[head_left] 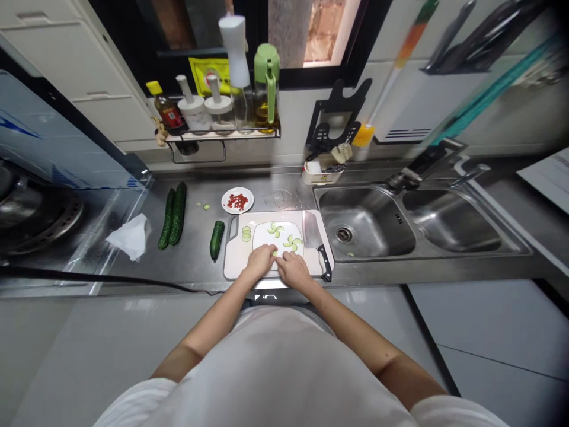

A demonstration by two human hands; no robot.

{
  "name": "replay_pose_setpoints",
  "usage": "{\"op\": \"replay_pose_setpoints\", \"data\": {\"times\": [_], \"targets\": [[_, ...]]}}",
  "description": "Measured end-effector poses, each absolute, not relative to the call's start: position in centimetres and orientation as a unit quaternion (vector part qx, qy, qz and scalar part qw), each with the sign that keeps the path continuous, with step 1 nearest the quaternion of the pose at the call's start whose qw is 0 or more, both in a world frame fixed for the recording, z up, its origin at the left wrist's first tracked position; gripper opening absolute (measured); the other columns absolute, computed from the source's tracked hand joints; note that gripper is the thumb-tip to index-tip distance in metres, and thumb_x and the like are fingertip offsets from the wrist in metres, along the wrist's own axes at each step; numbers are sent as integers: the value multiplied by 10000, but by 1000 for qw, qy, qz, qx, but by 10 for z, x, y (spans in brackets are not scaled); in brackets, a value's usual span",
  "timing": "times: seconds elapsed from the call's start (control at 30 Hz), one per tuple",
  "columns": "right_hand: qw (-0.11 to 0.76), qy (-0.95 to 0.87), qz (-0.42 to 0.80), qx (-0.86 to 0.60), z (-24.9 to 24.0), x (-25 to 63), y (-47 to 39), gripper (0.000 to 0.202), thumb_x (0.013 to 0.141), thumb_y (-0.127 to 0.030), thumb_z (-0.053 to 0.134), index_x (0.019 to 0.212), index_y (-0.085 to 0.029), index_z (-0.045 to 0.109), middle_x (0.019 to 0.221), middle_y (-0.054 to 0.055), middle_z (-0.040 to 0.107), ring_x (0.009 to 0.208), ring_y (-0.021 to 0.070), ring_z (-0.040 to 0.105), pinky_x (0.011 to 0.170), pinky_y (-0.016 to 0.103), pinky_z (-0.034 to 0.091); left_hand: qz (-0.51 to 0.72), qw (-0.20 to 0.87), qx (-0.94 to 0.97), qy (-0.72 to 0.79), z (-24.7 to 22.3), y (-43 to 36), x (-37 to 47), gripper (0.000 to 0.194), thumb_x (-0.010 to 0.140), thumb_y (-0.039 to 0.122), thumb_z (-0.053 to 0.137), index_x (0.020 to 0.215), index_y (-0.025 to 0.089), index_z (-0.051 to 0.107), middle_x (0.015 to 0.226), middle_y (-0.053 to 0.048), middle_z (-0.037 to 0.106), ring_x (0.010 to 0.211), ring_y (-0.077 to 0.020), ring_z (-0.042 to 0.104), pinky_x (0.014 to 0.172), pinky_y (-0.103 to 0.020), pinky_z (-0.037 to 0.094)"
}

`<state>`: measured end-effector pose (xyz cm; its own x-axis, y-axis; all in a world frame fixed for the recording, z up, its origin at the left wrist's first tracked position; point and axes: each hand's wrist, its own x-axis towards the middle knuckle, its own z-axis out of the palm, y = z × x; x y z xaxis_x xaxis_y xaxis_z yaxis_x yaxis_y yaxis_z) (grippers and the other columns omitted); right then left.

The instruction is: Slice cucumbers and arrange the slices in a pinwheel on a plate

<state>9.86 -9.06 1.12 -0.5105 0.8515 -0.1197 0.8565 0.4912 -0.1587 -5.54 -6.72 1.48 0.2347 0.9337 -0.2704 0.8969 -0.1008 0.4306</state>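
My left hand (262, 259) and my right hand (292, 270) meet over the near part of a white square plate (263, 238). Their fingers are pinched close together, with a bit of pale green cucumber slice (275, 254) showing at the fingertips. Farther up the plate, thin cucumber slices form two pinwheel shapes, one at the top (275, 230) and one at the right (292, 242). The plate rests on a cutting board (235, 264). A short stack of cucumber rounds (246, 233) lies on its left side, and a kitchen knife (312, 230) with a black handle on its right.
Left of the board lie a cut cucumber (217, 240), two whole cucumbers (172, 216) and a crumpled white cloth or paper (131, 236). Behind it sits a small plate (226, 204) of red pieces. A double sink (368, 225) adjoins at right; a condiment rack (231, 136) hangs above.
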Motion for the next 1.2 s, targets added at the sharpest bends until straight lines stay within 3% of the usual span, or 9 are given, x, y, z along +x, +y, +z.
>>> {"op": "replay_pose_setpoints", "data": {"times": [0.57, 0.83, 1.2], "targets": [[28, 873, -116, 474, 15, 99, -84, 295, 946, -227, 423, 1152, -195, 630, 1016, 109, 598, 926, 218, 495, 756, 299, 337, 32, 280, 731, 621, 21, -65, -55, 340, 871, 184, 502, 1184, 250, 618, 1095, -57, 667, 1034, -202, 596, 862, -288, 433], [44, 876, -109, 467, 18, 99, -83, 241, 936, -219, 429, 1041, -182, 643, 1013, 110, 600, 907, 213, 501, 726, 294, 335, 138, 235, 605, 748, 19, -63, -82, 273, 918, 348, 469, 1121, 253, 626, 952, -34, 700, 915, -198, 629, 783, -281, 432], [31, 872, -111, 476, 18, 99, -84, 250, 966, -238, 401, 992, -171, 640, 980, 103, 602, 892, 201, 502, 730, 291, 330, 110, 179, 503, 839, 4, -44, -119, 395, 866, 465, 534, 1168, 217, 590, 1106, -114, 686, 1051, -280, 621, 881, -366, 421]]}}
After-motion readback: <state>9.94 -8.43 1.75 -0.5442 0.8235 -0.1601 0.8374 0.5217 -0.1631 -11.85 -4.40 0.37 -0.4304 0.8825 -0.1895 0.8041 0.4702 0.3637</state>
